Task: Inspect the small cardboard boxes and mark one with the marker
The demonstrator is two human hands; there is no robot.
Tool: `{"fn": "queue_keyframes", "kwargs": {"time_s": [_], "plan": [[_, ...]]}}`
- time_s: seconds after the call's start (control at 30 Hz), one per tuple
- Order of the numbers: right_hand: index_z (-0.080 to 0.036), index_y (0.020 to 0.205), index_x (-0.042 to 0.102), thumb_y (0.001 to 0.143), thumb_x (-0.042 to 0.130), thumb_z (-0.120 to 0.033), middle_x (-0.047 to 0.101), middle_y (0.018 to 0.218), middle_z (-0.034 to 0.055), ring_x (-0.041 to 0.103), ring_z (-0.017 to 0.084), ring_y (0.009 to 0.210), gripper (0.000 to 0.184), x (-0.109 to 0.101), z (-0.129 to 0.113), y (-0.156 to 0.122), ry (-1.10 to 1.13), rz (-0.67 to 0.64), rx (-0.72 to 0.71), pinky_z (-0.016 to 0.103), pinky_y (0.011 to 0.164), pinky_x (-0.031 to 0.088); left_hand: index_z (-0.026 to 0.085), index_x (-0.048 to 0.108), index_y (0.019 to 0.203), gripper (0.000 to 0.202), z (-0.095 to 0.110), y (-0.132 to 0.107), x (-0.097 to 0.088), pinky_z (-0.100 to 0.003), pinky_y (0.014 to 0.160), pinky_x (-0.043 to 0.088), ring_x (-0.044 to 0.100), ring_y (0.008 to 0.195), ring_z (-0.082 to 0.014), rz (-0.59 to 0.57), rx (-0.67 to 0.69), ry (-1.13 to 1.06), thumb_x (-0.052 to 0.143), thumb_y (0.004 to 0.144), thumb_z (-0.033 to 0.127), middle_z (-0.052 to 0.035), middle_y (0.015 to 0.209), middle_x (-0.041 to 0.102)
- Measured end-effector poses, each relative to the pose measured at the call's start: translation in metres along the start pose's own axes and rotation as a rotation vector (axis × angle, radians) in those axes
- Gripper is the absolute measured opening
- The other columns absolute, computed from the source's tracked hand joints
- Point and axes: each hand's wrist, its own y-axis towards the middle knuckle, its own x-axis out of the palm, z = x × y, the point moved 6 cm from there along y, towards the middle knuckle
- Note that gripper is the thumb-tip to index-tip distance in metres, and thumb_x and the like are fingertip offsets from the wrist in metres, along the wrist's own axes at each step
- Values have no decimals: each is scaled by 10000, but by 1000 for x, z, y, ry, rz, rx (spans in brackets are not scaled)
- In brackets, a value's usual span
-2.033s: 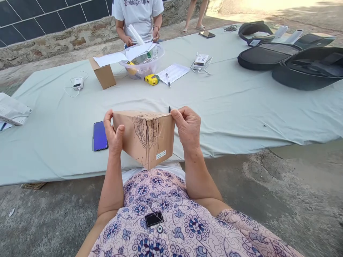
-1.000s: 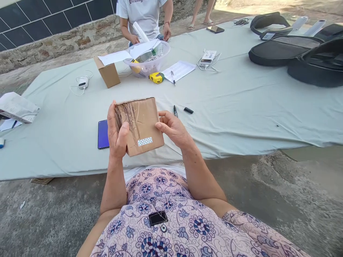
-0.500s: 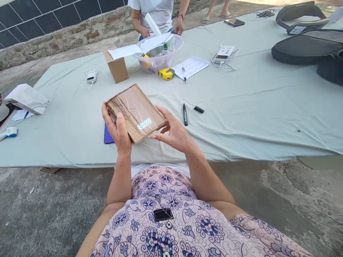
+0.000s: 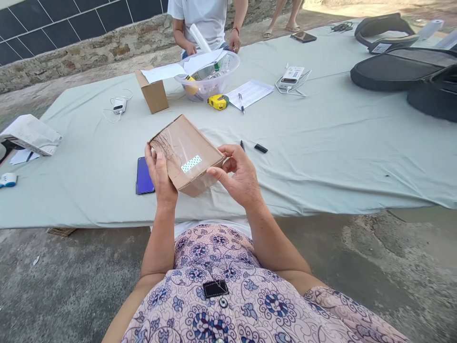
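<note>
Above the near edge of the worktop, left of that edge's middle, a tilted cardboard box is held between two hands: the left hand is wrapped on its left side with the thumb across the top face, and the right hand is half curled, thumb and fingers at its right corner. A blue-screened phone lies toward the near edge beside the left hand, while a black cap and a partly hidden marker lie farther from that edge, just beyond the right hand.

dark-tiled wall | stone base | concrete floor | cloth-covered table | sunlit ground
</note>
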Motion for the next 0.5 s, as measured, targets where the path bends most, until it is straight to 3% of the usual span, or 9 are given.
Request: {"fn": "queue_keyframes", "kwargs": {"time_s": [0.2, 0.3, 0.5], "plan": [[-292, 1031, 670, 839, 707, -748, 532, 844, -26, 433, 92, 575, 495, -7, 8, 2, 108, 39, 51, 286, 536, 410, 440, 212, 1650, 958, -5, 2, 4, -457, 1267, 401, 327, 1611, -285, -228, 48, 17, 487, 852, 892, -40, 1748, 292], [-287, 975, 651, 835, 681, -787, 534, 788, -32, 439, 90, 554, 521, -13, 11, 2, 115, 93, 63, 283, 543, 446, 441, 265, 1642, 1058, -6, 2, 9, -461, 1314, 317, 216, 1650, -296, -373, 90, 72, 498, 753, 965, -30, 1772, 240], [-270, 892, 606, 771, 700, -842, 468, 685, -49, 415, 92, 530, 592, -23, 7, 4, 199, 180, 88, 244, 455, 357, 416, 230, 1651, 1252, 7, -1, 16, -565, 1337, 209, 126, 1661, -368, -578, 191, 185, 778, 619, 867, -85, 1779, 200]]}}
